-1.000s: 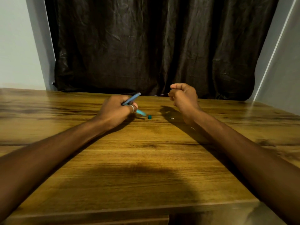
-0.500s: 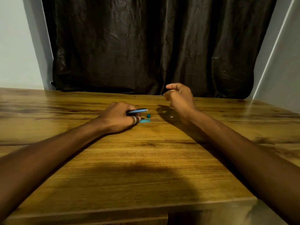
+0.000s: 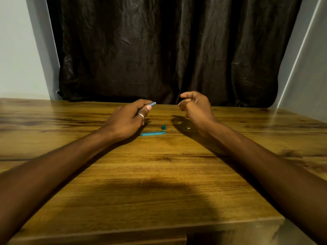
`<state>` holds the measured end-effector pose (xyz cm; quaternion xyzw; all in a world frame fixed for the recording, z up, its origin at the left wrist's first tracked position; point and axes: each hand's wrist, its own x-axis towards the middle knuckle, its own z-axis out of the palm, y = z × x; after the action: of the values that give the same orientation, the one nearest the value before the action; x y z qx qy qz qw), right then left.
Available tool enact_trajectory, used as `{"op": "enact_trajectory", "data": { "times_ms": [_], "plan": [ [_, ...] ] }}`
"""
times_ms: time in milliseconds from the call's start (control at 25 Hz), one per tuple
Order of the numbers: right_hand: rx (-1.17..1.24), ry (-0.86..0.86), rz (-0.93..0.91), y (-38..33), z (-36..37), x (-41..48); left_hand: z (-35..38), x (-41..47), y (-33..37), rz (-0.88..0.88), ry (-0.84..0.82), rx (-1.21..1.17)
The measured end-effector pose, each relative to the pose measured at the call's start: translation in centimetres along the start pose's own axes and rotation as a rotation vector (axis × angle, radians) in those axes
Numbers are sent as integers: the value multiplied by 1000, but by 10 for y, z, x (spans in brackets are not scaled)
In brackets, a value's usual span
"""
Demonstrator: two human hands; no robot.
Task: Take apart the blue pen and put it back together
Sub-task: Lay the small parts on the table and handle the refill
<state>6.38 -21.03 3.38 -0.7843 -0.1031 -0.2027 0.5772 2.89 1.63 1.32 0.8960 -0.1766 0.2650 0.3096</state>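
Note:
My left hand (image 3: 130,117), with a ring on one finger, grips the blue pen barrel (image 3: 153,103); only the barrel's open end sticks out past my thumb, aimed right. My right hand (image 3: 194,107) is raised opposite it and pinches the thin ink refill (image 3: 177,104), whose tip points left toward the barrel. A gap separates barrel and refill. On the wooden table (image 3: 159,174) between the hands lie a light blue pen cap (image 3: 153,133), a small teal end plug (image 3: 163,127) and a tiny silver piece (image 3: 188,128).
A dark curtain (image 3: 168,50) hangs behind the table's far edge, with pale walls on both sides. The table's near edge (image 3: 141,232) runs below my forearms.
My left hand has lifted off the table and tilted the barrel up toward the right hand. The light blue cap now lies fully exposed on the table. My right hand stayed raised with the refill.

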Motion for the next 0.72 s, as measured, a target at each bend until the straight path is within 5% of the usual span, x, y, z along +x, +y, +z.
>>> {"op": "enact_trajectory", "data": {
  "times_ms": [720],
  "plan": [
    [24, -71, -123, -13, 5, -9, 0, 0, -1, 42, -137, -83]
  ]
}}
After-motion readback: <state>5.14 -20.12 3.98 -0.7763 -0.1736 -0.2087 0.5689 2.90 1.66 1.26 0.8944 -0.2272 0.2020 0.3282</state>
